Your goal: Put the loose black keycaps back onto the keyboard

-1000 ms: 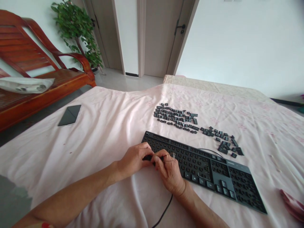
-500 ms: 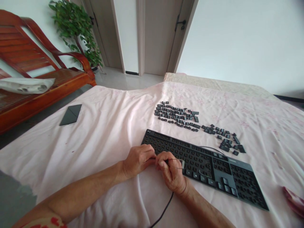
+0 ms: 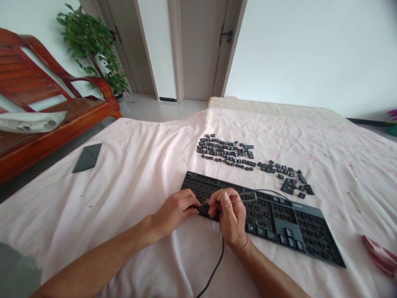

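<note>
A black keyboard [image 3: 287, 229] lies slanted on the pink cloth, most of its keycaps off and a few left along the front row and at the arrow keys. My left hand [image 3: 175, 209] is closed over its front left corner, fingertips on the edge. Pinched in my right hand [image 3: 231, 213] is a wire keycap puller [image 3: 249, 197], its thin loop sticking out to the right above the keys. The fingertips of both hands nearly meet at the front left keys; what lies between them is partly hidden. Loose black keycaps [image 3: 225, 152] are spread behind the keyboard.
A phone [image 3: 87, 157] lies at the left of the cloth [image 3: 139, 165]. More keycaps [image 3: 288, 178] sit behind the keyboard's right half. A black cable [image 3: 216, 267] runs toward me from under my right hand. At the right are cotton swabs [image 3: 354, 202] and a pink item [image 3: 379, 253].
My right hand has lifted and turned slightly, and the puller's wire loop now points farther right. The left fingers have opened out a little at the keyboard corner. The whole view has shifted slightly.
</note>
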Demonstrator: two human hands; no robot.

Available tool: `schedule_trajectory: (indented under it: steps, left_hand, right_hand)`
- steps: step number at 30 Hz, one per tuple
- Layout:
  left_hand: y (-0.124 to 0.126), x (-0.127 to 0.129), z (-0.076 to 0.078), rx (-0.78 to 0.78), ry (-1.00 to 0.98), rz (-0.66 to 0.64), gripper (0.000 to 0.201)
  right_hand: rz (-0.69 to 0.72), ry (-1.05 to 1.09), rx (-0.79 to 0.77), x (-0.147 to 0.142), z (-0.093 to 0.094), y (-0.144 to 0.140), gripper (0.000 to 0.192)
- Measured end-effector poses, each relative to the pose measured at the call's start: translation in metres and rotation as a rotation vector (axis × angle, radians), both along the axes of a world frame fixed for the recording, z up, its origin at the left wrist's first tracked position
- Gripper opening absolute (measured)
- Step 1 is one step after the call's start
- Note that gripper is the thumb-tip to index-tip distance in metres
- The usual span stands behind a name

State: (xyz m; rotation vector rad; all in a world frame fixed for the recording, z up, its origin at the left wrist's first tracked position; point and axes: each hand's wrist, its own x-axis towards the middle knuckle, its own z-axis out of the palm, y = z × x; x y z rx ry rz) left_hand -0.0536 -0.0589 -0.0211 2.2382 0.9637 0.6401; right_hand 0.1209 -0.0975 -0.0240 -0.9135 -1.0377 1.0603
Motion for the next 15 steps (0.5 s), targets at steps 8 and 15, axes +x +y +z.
schedule_trajectory:
  steps: [8, 15]
  left_hand:
    - [0.037, 0.011, 0.025, -0.218, -0.169, 0.169, 0.012]
    - [0.193, 0.071, 0.049, -0.073, -0.259, 0.304, 0.023]
  right_hand:
    - [0.083, -0.256, -0.002, 0.045, 0.022, -0.003, 0.027]
    - [0.08, -0.455, -0.006, 0.07, 0.008, 0.004, 0.04]
